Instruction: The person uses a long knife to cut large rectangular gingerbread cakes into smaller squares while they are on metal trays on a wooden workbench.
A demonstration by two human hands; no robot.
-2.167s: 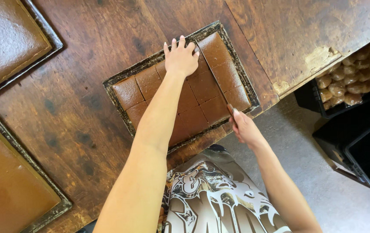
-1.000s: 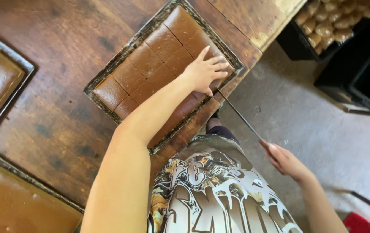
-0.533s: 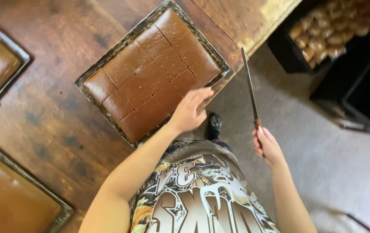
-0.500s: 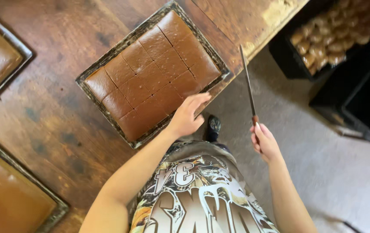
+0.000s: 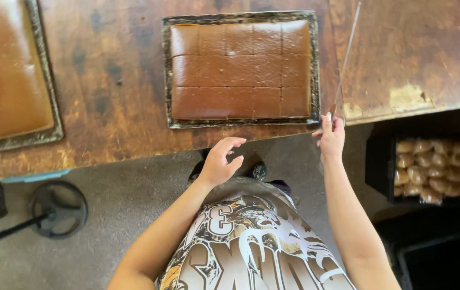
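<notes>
A rectangular metal tray (image 5: 166,70) on a worn wooden table (image 5: 112,107) holds a brown slab (image 5: 241,70) scored into squares. My right hand (image 5: 330,137) grips the handle of a long thin knife (image 5: 345,59), whose blade points away from me along the tray's right side. My left hand (image 5: 220,161) hovers off the table's near edge, just below the tray, fingers spread and holding nothing.
A second tray (image 5: 47,129) with an uncut brown slab lies at the left. At the right, below the table, a dark crate (image 5: 380,172) holds several wrapped pale pieces. A round black stand (image 5: 58,207) rests on the grey floor at left.
My left hand has lifted off the scored slab and pulled back past the table edge. My right hand has swung the knife up beside the tray. The view now faces the tray squarely.
</notes>
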